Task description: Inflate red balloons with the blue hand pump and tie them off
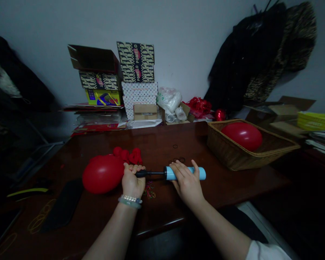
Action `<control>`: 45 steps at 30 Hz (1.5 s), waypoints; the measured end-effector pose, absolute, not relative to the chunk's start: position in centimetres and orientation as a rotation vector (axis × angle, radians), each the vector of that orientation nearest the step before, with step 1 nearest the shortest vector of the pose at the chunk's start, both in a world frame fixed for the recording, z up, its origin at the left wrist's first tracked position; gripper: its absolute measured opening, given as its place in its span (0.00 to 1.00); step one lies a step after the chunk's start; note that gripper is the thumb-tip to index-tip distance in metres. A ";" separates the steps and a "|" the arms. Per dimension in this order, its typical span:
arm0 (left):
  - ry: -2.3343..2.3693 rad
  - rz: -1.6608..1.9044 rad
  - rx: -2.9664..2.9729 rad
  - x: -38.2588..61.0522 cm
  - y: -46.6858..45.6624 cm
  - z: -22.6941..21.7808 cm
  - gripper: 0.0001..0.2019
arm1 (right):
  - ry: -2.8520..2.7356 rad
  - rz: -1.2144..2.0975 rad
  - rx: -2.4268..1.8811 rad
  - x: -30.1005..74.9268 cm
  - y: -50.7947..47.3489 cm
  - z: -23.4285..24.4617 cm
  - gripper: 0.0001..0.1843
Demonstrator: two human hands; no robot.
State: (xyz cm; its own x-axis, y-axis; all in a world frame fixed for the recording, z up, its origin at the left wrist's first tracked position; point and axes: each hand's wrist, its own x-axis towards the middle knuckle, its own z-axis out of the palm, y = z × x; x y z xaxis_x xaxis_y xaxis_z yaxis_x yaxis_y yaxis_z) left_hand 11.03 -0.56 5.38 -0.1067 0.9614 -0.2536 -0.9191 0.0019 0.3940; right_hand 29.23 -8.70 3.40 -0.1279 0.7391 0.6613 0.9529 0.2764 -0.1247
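Pale, dimly lit wall backs the room, with dark jackets (230,65) hanging at the far right and a glossy reddish-brown worktop (189,141) reaching out from it. Near the middle, a light blue hand pump (202,173) lies crosswise between the two hands, a slim dark rod running left from its barrel to a black end piece. The left hand (132,180), palm up and with beaded and banded bracelets (130,201) at the wrist, is curled closed on that black piece. An inflated red balloon (101,175) sits just left of this hand, against the fingers; its neck is hidden, so how it is held cannot be told. The right hand (188,186) is wrapped over the barrel from above, its fingers partly spread around it. Behind the balloon is a clump of small red pieces (135,156); coloured bands (149,194) lie between the hands on the near side, and dark rings (182,159) beyond the pump. Left of the balloon are a flat dark object (63,206) and yellowish loops (38,220). To the far right, a wicker basket (233,159) holds another red balloon (242,135). Along the far edge stand patterned boxes (136,61), a small brown carton (145,112) and a clear plastic bag (169,96).
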 end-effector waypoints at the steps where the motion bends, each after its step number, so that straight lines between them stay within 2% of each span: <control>1: 0.539 1.587 0.101 11.3 -0.7 5.3 0.20 | -1.925 -0.435 -1.512 29.1 -8.7 3.3 0.21; 11: 0.580 1.529 0.117 13.1 -1.8 4.1 0.20 | -1.982 -0.359 -1.488 28.1 -8.7 2.4 0.22; 27: 0.651 1.611 0.095 8.2 0.9 6.7 0.19 | -2.029 -0.442 -1.496 30.8 -8.5 4.0 0.23; 45: 0.584 1.545 0.105 11.7 -0.8 4.5 0.20 | -1.992 -0.315 -1.482 29.2 -8.6 2.8 0.23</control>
State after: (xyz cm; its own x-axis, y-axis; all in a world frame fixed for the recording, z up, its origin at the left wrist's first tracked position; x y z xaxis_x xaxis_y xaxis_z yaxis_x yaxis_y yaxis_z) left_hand 11.73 -0.80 4.53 -0.0801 0.9543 -0.2879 -0.9060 0.0508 0.4203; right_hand 29.24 -8.58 2.75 -0.1702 0.7749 0.6087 0.9248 0.3390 -0.1729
